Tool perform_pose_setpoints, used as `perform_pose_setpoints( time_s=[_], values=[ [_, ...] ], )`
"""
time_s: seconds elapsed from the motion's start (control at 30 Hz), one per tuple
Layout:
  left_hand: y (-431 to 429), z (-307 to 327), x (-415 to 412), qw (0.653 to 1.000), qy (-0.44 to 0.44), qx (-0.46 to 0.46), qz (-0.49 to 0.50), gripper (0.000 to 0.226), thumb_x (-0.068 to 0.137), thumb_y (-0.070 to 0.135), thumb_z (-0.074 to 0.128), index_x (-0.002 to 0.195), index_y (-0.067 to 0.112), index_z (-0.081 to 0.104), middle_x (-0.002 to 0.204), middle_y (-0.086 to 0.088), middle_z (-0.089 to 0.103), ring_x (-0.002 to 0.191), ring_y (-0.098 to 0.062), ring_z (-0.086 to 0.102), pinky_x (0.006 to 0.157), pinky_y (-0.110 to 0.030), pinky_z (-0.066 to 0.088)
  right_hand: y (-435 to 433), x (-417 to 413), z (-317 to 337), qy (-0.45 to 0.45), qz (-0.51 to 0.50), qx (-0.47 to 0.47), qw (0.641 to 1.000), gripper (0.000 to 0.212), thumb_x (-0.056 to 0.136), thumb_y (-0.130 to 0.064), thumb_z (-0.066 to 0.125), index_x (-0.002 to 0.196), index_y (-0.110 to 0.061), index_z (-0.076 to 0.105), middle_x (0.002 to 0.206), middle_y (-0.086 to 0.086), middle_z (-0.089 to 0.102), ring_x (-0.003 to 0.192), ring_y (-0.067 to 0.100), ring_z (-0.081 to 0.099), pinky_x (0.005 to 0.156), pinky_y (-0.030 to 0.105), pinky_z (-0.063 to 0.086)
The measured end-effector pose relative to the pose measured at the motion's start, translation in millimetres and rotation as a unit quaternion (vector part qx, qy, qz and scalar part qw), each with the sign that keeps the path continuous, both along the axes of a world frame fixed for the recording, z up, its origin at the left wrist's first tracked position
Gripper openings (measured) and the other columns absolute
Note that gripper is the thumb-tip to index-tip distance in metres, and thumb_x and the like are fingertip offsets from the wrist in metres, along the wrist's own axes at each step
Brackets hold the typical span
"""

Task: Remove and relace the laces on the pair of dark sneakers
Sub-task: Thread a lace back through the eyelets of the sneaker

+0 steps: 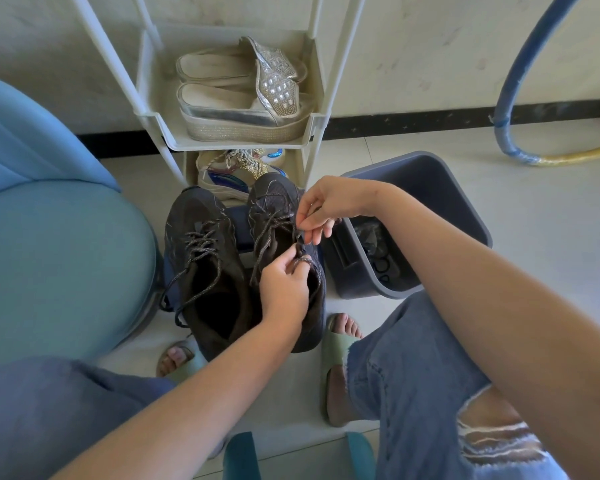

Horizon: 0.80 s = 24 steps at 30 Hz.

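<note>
Left hand [284,285]: fingers curled, pinching lace [274,216] at the right-side sneaker's collar.
Right hand [321,209]: thumb and forefinger pinching lace just above.
Dark sneakers [201,244]: side by side, toes toward rack.
Grey bin [430,188]: just beside them.
Shoe rack [236,144]: behind, holding sandals [243,98].

We record the left hand [284,289] and right hand [326,209], both bare, with forearms uncovered as far as the lower edge of the picture. We list next the jeans [412,375] of blue denim: the right leg is washed mid-blue, with a raw frayed hem [351,355] above the foot and a wide rip [496,436] at the knee crossed by white threads, while the left leg [59,410] is a darker, plainer blue and blurred. Last we enter one pair of pale green slides, open-toed with one broad strap each: right sandal [336,344] and left sandal [187,365].
</note>
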<state>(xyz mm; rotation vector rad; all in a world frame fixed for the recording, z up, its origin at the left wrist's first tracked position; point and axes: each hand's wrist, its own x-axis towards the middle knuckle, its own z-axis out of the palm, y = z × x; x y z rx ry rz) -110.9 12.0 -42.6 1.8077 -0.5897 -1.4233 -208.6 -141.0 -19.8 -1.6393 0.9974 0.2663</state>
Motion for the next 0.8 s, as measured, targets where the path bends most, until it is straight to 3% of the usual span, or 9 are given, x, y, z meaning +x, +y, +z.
perform_pose_setpoints(
  time_s=[0.33,0.57,0.6,0.63,0.67,0.7,0.77,0.8],
  values=[
    [-5.5,6.7,-0.1,0.996,0.059,0.026,0.054,0.04,0.094,0.005,0.054,0.134,0.008,0.052,0.131,-0.029,0.047,0.125,-0.043,0.04,0.105,-0.048,0.036,2.8,3.1,-8.1,0.033,0.029,-0.052,0.998,0.008,0.091,-0.012,0.062,0.088,-0.01,0.069,0.077,-0.001,0.069,0.059,0.001,0.058,0.06,0.014,0.05],
    [-5.3,10.8,-0.3,0.996,0.067,0.03,0.057,0.038,0.094,0.004,0.052,0.132,0.008,0.054,0.131,-0.029,0.047,0.123,-0.045,0.043,0.105,-0.048,0.036,2.3,3.9,-8.6,0.046,0.042,-0.051,0.997,0.009,0.091,-0.015,0.063,0.088,-0.01,0.07,0.078,0.002,0.068,0.059,0.007,0.054,0.057,0.012,0.047],
    [-5.3,10.5,0.0,0.996,0.069,0.028,0.058,0.038,0.095,0.004,0.052,0.132,0.008,0.054,0.13,-0.029,0.047,0.126,-0.041,0.032,0.104,-0.049,0.036,2.5,3.3,-7.8,0.046,0.043,-0.05,0.997,0.009,0.091,-0.015,0.063,0.087,-0.01,0.07,0.078,0.002,0.068,0.059,0.007,0.054,0.057,0.012,0.047],
    [-5.2,10.6,0.1,0.995,0.07,0.026,0.06,0.038,0.095,0.004,0.052,0.132,0.008,0.054,0.129,-0.03,0.047,0.121,-0.042,0.049,0.104,-0.049,0.036,2.6,2.9,-7.5,0.046,0.046,-0.052,0.997,0.009,0.092,-0.015,0.063,0.087,-0.011,0.069,0.077,0.001,0.068,0.057,0.004,0.054,0.057,0.012,0.047],
    [-5.2,10.2,0.4,0.995,0.071,0.024,0.062,0.038,0.095,0.004,0.052,0.132,0.009,0.055,0.128,-0.03,0.048,0.092,-0.015,0.045,0.103,-0.049,0.037,2.4,3.2,-6.7,0.046,0.049,-0.055,0.996,0.009,0.092,-0.014,0.062,0.086,-0.011,0.068,0.076,0.0,0.067,0.054,0.0,0.054,0.057,0.012,0.047],
    [-5.5,10.5,0.4,0.995,0.07,0.023,0.063,0.037,0.095,0.003,0.052,0.131,0.009,0.055,0.128,-0.03,0.048,0.115,-0.017,0.026,0.103,-0.049,0.037,2.0,3.6,-6.2,0.048,0.054,-0.059,0.996,0.009,0.092,-0.013,0.062,0.086,-0.011,0.068,0.074,-0.002,0.067,0.052,-0.003,0.054,0.057,0.012,0.047],
    [-6.3,10.3,0.6,0.995,0.069,0.024,0.064,0.036,0.095,0.003,0.052,0.13,0.009,0.057,0.127,-0.032,0.046,0.124,-0.039,0.031,0.103,-0.05,0.036,1.3,5.5,-6.2,0.052,0.064,-0.062,0.995,0.01,0.092,-0.013,0.062,0.085,-0.012,0.068,0.074,-0.002,0.067,0.054,-0.002,0.055,0.06,0.015,0.048],
    [-6.4,10.8,0.6,0.995,0.068,0.023,0.063,0.037,0.094,0.002,0.051,0.13,0.009,0.057,0.127,-0.033,0.046,0.124,-0.035,0.027,0.103,-0.05,0.035,1.2,6.5,-6.3,0.054,0.069,-0.062,0.994,0.01,0.092,-0.013,0.062,0.084,-0.013,0.068,0.074,-0.001,0.067,0.056,0.002,0.056,0.062,0.017,0.049]
  ],
)
